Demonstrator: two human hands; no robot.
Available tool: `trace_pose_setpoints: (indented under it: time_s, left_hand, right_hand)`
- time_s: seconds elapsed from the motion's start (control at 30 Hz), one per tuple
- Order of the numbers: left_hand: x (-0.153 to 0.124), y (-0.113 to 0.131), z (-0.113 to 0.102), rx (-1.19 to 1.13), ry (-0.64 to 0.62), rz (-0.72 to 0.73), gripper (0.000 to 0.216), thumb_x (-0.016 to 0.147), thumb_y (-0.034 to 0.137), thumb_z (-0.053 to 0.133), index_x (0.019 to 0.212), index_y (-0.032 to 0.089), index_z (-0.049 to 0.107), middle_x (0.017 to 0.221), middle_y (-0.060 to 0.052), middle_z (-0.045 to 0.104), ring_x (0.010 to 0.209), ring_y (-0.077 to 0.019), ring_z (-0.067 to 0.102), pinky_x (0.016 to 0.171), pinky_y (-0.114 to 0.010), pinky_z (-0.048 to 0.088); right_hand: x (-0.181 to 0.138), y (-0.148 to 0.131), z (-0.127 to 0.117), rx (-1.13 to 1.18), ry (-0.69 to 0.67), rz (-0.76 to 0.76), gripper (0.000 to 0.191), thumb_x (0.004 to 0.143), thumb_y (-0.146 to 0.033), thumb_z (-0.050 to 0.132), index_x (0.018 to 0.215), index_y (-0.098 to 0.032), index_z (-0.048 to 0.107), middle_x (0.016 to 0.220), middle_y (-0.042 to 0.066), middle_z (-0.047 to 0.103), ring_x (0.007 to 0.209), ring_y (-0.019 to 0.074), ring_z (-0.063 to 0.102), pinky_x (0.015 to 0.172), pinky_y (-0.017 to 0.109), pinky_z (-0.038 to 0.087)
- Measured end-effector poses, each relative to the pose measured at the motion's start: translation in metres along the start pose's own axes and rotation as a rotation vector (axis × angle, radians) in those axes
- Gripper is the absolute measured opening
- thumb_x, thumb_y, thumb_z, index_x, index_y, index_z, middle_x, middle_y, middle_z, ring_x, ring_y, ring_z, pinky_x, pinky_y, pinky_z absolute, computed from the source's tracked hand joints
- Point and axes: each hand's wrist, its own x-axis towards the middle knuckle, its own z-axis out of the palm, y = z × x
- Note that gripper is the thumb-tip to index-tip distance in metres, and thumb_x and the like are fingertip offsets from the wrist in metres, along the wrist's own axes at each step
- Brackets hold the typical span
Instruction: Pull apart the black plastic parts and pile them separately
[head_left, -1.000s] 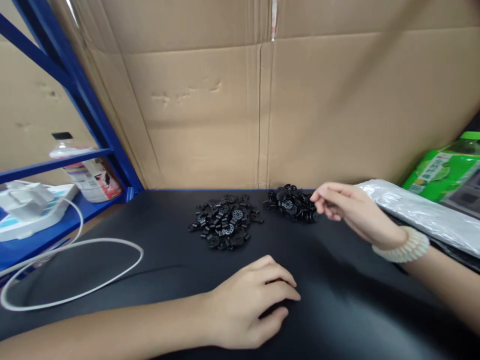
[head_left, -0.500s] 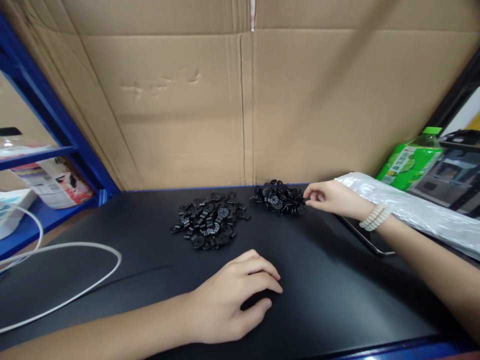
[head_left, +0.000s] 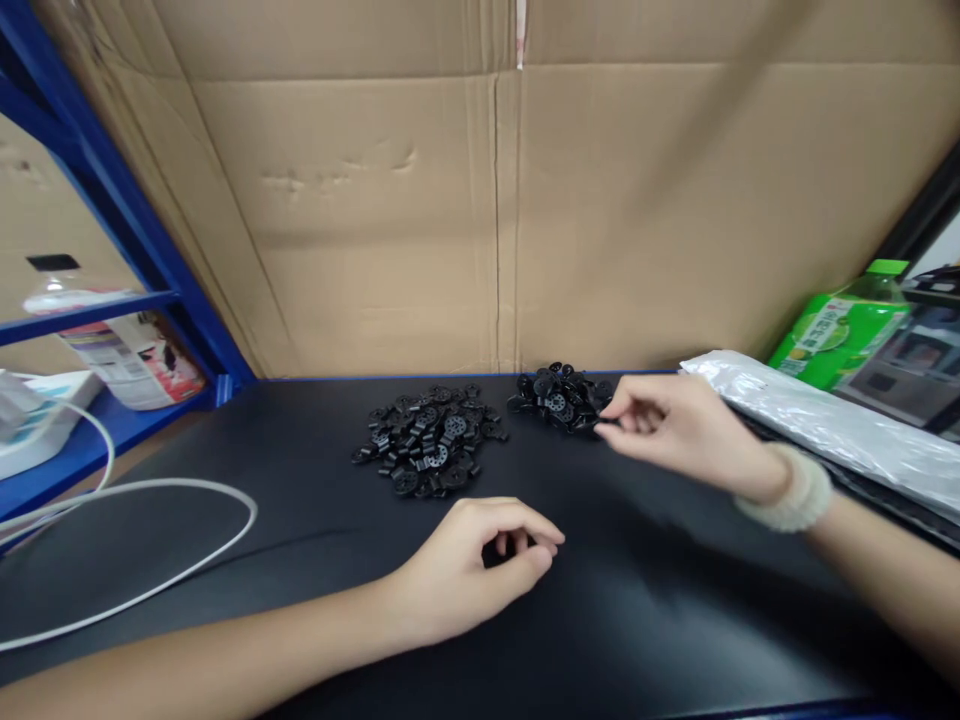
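**One part pinched, both piles loose on the mat**

The right hand [head_left: 675, 432] pinches a black part [head_left: 606, 425] at the 3 o'clock edge of the small pile [head_left: 556, 395]. The large pile [head_left: 431, 452] lies at that pile's 8 o'clock, with no hand on it. The left hand [head_left: 472, 572] curls on the black mat [head_left: 300, 560] at 6 o'clock, and I cannot tell whether it holds anything. Most parts look unhandled.

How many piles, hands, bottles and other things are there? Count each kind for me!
Piles of black pieces: 2, the bigger pile and the smaller pile
Hands: 2, the left hand and the right hand
Bottles: 2, the green bottle and the clear bottle
Cables: 1, the white cable
Bags: 1, the plastic bag
Total: 8
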Motion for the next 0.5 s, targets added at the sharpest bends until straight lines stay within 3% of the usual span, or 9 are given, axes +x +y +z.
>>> trace_pose_setpoints:
  time_s: [0.1,0.2,0.33,0.5]
  left_hand:
    - [0.002,0.0,-0.001,-0.176,0.021,-0.097,0.026,0.087,0.032,0.054,0.097,0.013,0.07,0.087,-0.007,0.072,0.071,-0.0156,0.058,0.064,-0.025,0.044]
    - [0.002,0.001,-0.002,-0.312,0.047,-0.091,0.026,0.086,0.036,0.056,0.081,0.013,0.067,0.076,-0.003,0.066,0.07,-0.0146,0.056,0.068,-0.025,0.043]
    - [0.003,0.0,-0.001,-0.382,0.127,-0.106,0.027,0.085,0.037,0.057,0.072,0.014,0.061,0.065,0.002,0.055,0.064,-0.012,0.05,0.063,-0.022,0.042]
    - [0.003,-0.003,-0.001,-0.327,0.172,-0.117,0.029,0.09,0.035,0.05,0.07,0.015,0.058,0.063,0.002,0.053,0.061,-0.0118,0.049,0.06,-0.022,0.041]
  right_hand:
    - [-0.015,-0.034,0.031,-0.105,0.105,-0.35,0.02,0.089,-0.02,0.052,0.07,-0.019,0.058,0.061,0.001,0.059,0.056,0.0135,0.052,0.054,0.027,0.039]
    - [-0.026,-0.051,0.05,-0.232,0.133,-0.601,0.032,0.09,-0.009,0.046,0.06,-0.02,0.054,0.051,0.001,0.051,0.05,0.0149,0.045,0.047,0.031,0.03]
    - [-0.03,-0.055,0.054,-0.229,0.148,-0.694,0.031,0.088,-0.006,0.047,0.062,-0.019,0.056,0.051,0.002,0.052,0.048,0.016,0.043,0.045,0.032,0.029]
    - [-0.031,-0.057,0.057,-0.229,0.133,-0.723,0.033,0.085,-0.005,0.049,0.056,-0.019,0.053,0.05,0.001,0.049,0.046,0.0145,0.04,0.044,0.032,0.024]
